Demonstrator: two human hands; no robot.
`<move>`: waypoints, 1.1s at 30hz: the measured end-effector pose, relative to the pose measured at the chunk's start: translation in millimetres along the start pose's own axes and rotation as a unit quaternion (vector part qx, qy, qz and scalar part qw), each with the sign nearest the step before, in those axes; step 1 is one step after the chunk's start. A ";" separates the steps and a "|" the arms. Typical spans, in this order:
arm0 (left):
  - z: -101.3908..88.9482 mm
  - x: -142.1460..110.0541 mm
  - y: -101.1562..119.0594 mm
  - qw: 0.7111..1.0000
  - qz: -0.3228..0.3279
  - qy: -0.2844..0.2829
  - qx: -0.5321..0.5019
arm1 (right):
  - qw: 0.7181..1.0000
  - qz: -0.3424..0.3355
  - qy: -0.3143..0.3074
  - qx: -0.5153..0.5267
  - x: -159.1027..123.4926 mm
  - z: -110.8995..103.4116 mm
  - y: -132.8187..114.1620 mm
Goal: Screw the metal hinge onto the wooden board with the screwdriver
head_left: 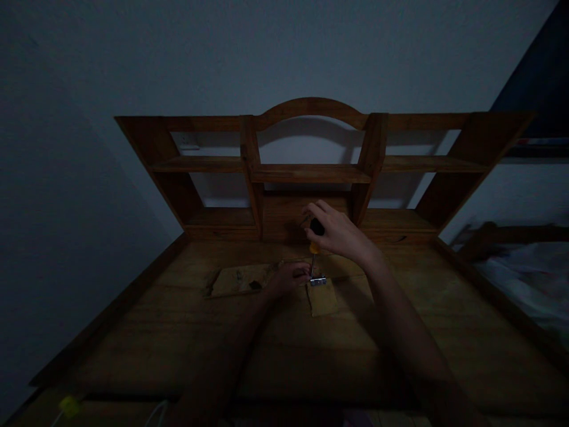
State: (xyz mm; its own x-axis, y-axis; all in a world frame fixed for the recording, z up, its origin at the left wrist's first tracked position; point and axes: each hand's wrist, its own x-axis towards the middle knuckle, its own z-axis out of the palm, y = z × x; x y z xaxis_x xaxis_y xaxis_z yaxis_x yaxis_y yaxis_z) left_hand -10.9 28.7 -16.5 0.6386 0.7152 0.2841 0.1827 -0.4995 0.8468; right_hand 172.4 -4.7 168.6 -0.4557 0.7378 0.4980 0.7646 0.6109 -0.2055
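My right hand [334,230] is closed around the dark and yellow handle of a screwdriver [314,247], held almost upright. The screwdriver's tip points down at a small shiny metal hinge [319,281] at the far edge of a small square piece of wood [323,300]. From the left, my left hand [290,277] reaches in, its fingers pinched together beside the tip and the hinge. What those fingers grip, if anything, is too small and dark to tell.
All this lies on a wooden desk [178,332]. A longer rough-edged board [229,280] lies left of my hands. Behind stands a wooden shelf unit [311,173] with several compartments against a pale wall. A yellow object [70,406] shows at lower left. The room is dim.
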 end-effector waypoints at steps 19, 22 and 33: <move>-1.6 0.6 4.7 1.000 0.010 -0.007 -0.004 | 0.999 0.006 0.020 -0.025 -0.2 0.2 -6.3; -2.4 0.5 6.6 1.000 0.014 -0.008 -0.004 | 1.000 -0.003 0.019 -0.020 0.0 0.2 -7.0; -2.8 1.2 9.9 1.000 0.007 -0.002 0.007 | 1.000 -0.002 0.011 -0.022 -1.3 -3.3 -7.6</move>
State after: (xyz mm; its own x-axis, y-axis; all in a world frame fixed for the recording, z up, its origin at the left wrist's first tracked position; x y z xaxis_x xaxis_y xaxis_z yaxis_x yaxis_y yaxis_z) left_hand -10.4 26.0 -6.6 0.6446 0.7056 0.2943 0.1832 -0.5164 0.8365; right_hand 168.6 -11.3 172.3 -0.4482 0.7287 0.5179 0.7827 0.5997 -0.1666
